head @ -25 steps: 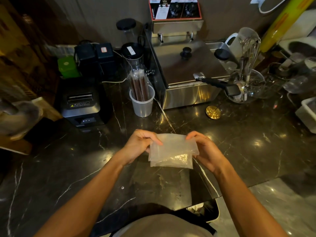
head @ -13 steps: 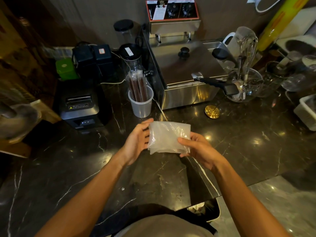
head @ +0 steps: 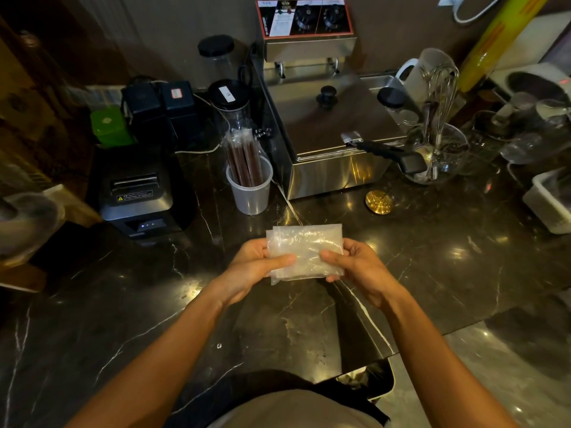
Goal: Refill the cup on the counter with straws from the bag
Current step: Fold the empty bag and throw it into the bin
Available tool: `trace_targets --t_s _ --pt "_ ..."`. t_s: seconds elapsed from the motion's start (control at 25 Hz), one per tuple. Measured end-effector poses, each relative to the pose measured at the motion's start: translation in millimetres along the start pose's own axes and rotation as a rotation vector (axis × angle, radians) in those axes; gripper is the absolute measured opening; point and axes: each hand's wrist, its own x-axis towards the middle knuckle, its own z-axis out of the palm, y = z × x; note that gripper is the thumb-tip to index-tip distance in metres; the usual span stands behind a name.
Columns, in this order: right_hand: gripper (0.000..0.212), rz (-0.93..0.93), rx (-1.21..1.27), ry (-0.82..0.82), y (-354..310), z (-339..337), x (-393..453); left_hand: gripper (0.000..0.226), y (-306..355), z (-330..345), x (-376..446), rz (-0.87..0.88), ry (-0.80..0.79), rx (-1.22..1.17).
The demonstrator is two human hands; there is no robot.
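Note:
A translucent plastic cup (head: 251, 196) stands on the dark marble counter (head: 123, 304), just left of the steel fryer. Several dark brown wrapped straws (head: 244, 159) stand upright in it. In front of the cup I hold a folded clear plastic bag (head: 306, 248) flat above the counter. My left hand (head: 256, 267) pinches its left edge, thumb on top. My right hand (head: 355, 267) pinches its right edge the same way. The bag looks flat, and I see no straws inside it.
A black receipt printer (head: 136, 193) sits left of the cup, a steel fryer (head: 327, 134) right of it with a black handle (head: 392, 156) jutting out. A gold disc (head: 378, 202) lies near the fryer. A glass jar with whisks (head: 438, 143) and a white tub (head: 550, 202) stand right.
The bag has been turned and folded flatter between both hands. My hands have shifted from its top corners to its side edges, a little lower in view.

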Motion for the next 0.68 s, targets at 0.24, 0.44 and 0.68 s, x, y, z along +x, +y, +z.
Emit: trace_targets --t_s 0.24,0.44,0.68 --pt "0.046 -0.018 -0.039 0.049 7.1 6.2 0.5 0.037 -10.9 0.9 6.0 0.03 0.032 -0.004" --pt "0.056 0.015 -0.027 0.017 8.9 3.1 -6.6 0.038 -13.2 -5.3 9.5 0.049 0.006 -0.033" --pt "0.051 0.065 -0.05 -0.012 13.3 -0.8 -19.8 0.034 -10.9 -7.8 9.8 0.053 -0.003 -0.018"
